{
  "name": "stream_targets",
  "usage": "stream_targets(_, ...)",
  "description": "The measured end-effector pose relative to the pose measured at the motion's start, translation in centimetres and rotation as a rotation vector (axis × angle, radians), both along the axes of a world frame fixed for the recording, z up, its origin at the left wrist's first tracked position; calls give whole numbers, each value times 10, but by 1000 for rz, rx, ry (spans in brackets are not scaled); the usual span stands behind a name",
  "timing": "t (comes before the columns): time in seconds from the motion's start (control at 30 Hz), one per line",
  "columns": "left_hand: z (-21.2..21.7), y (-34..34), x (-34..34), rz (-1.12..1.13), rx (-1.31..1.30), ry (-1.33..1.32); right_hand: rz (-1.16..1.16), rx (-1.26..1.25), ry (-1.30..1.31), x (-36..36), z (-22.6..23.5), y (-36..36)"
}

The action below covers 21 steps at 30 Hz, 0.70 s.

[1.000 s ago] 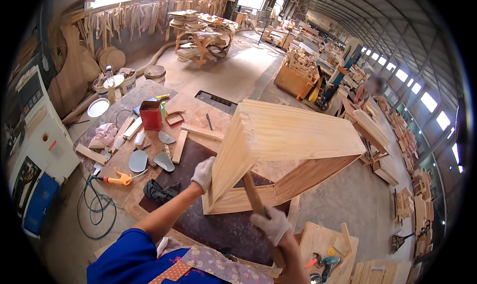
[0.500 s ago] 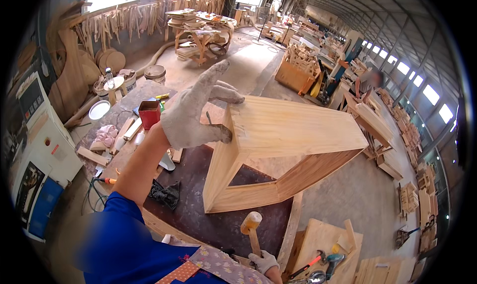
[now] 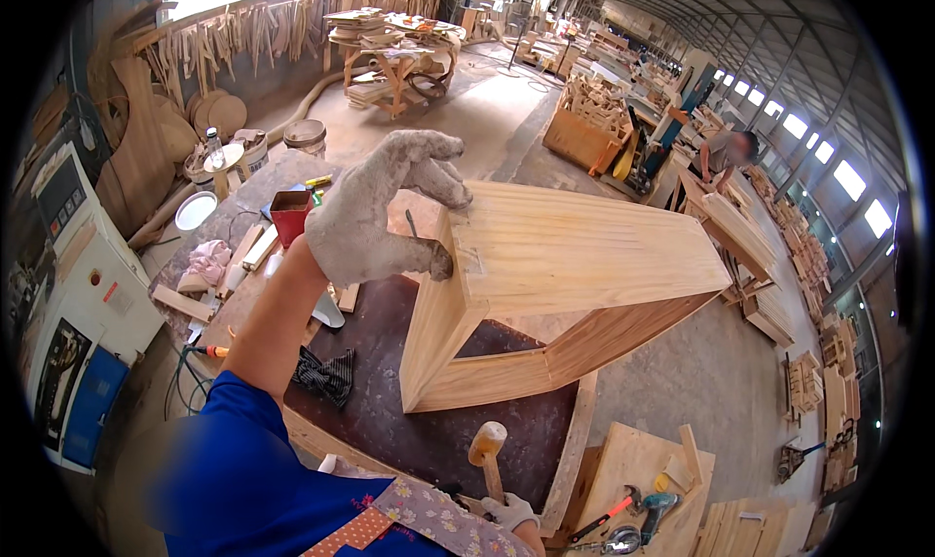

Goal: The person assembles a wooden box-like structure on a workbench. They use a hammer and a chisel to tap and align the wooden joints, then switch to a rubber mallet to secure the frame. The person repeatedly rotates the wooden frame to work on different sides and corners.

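Note:
A pale wooden box frame (image 3: 584, 250), open through its middle, stands tilted on the dark-topped workbench (image 3: 375, 348). My left hand (image 3: 375, 216), in a dusty whitish glove, spans its upper left corner. The thumb presses on the near side and the curled fingers lie at the far side. A thin grey metal piece (image 3: 411, 223) shows between thumb and fingers; its lower end is hidden. Low in front of my body, my right hand (image 3: 509, 511), also gloved, is closed round the handle of a mallet (image 3: 487, 444), its pale head upward, apart from the frame.
Left on the bench are a red container (image 3: 290, 216), a striped cloth (image 3: 324, 375), and wood offcuts. To the lower right, a board (image 3: 623, 460) carries a hammer (image 3: 609, 513) and a green power drill (image 3: 657, 513). Another person (image 3: 726, 156) works at a far bench.
My left index finger, raised before, has curled down toward the frame. The mallet and my right hand have shifted only slightly. The person in the distance has come more into view.

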<state>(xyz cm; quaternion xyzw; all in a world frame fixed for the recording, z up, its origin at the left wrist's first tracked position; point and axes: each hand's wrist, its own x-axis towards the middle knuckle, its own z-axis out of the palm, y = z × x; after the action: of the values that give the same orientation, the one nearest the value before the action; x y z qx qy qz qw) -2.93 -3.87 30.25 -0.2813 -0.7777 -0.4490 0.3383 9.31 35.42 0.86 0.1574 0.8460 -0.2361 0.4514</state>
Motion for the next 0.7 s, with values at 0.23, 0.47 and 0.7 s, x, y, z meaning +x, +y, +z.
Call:
stream_targets(0.23, -3, -2, 2, 32, 27, 7, 2, -8, 35, 5, -18, 5)
stream_targets(0.47, -26, 1, 24, 97, 72, -73, 131, 2, 36, -2, -13, 3)
stream_targets(0.7, -169, 45, 36, 193, -64, -457, -226, -515, 165, -26, 105, -31)
